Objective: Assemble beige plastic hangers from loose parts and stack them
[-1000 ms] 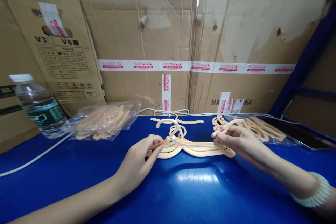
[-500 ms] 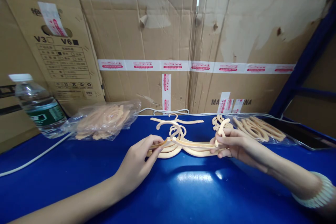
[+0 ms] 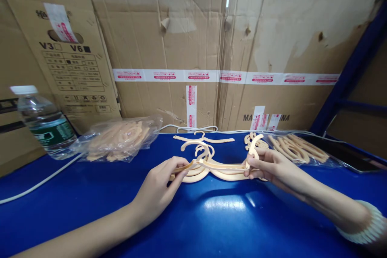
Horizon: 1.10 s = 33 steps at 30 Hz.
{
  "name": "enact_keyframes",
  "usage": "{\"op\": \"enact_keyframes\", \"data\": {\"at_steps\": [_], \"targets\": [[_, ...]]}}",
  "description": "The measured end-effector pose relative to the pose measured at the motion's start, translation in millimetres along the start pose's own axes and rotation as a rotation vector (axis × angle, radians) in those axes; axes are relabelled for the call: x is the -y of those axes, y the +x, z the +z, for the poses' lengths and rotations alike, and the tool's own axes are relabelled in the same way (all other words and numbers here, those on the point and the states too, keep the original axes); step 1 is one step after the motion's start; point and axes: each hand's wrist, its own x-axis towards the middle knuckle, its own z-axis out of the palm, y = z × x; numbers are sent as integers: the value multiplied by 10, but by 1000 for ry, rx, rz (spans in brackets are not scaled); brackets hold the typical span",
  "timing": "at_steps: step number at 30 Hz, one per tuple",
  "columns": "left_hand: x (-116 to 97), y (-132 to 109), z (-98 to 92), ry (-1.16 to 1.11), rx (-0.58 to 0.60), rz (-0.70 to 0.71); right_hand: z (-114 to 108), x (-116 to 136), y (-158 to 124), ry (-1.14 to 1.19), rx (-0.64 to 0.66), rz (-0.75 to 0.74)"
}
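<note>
My left hand (image 3: 166,179) is closed in a pinch on the left arm of a beige plastic clothes hanger (image 3: 223,165), held above the blue table. The hanger's hook curves up at its middle. At the hanger's right end, the fingers of my right hand (image 3: 267,167) are closed on a short curved beige piece (image 3: 253,151), which stands upright against that end. Whether the two are joined is hidden by my fingers. Just behind and below lies another beige hanger with rounded loops (image 3: 193,178). Farther back rests a slim beige hanger (image 3: 219,140).
On the left stand a water bottle (image 3: 50,123) and a clear bag of beige parts (image 3: 121,139). Loose curved pieces (image 3: 250,140), a bag of beige loops (image 3: 298,149) and a dark flat device (image 3: 353,159) lie right. Cardboard (image 3: 169,40) walls the back; a white cable (image 3: 42,183) crosses left.
My right hand has shifted slightly left and turned, tilting the curved piece at the hanger's right end. My left hand keeps its pinch almost unmoved.
</note>
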Motion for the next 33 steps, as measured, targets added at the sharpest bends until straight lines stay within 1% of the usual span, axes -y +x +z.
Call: {"op": "enact_keyframes", "data": {"at_steps": [4, 8, 17, 20, 25, 29, 33], "targets": [[-8, 9, -2, -11, -7, 12, 50, 11, -24, -96, -54, -70], [-11, 8, 2, -12, -15, 20, 80, 26, -46, -116, -100, -124], [-5, 4, 10, -52, 12, -11, 110, 59, -72, -203, -161, -180], [-2, 4, 11, -53, 10, -14, 111, 45, -69, -221, -162, -192], [6, -5, 16, -8, -28, -29, 59, 20, -46, -125, -142, -270], [12, -5, 11, 10, -34, -52, -46, 32, -8, -30, -186, -370], [-4, 1, -11, 25, -29, -53, -188, 94, 37, 55, -247, -351]]}}
